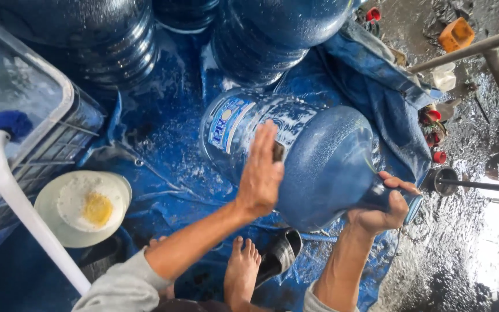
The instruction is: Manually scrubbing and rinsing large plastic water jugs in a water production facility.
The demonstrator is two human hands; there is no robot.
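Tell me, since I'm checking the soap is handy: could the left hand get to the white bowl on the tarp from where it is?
Probably yes. The left hand lies flat on the blue jug's side, and the white bowl sits on the wet tarp to its left with nothing between them. It would have to leave the jug.

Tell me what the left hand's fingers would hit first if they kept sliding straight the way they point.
The left hand lies flat on the lying blue water jug, fingers pointing up-frame. Past the jug's side, probably the upright blue jug behind; depth is unclear.
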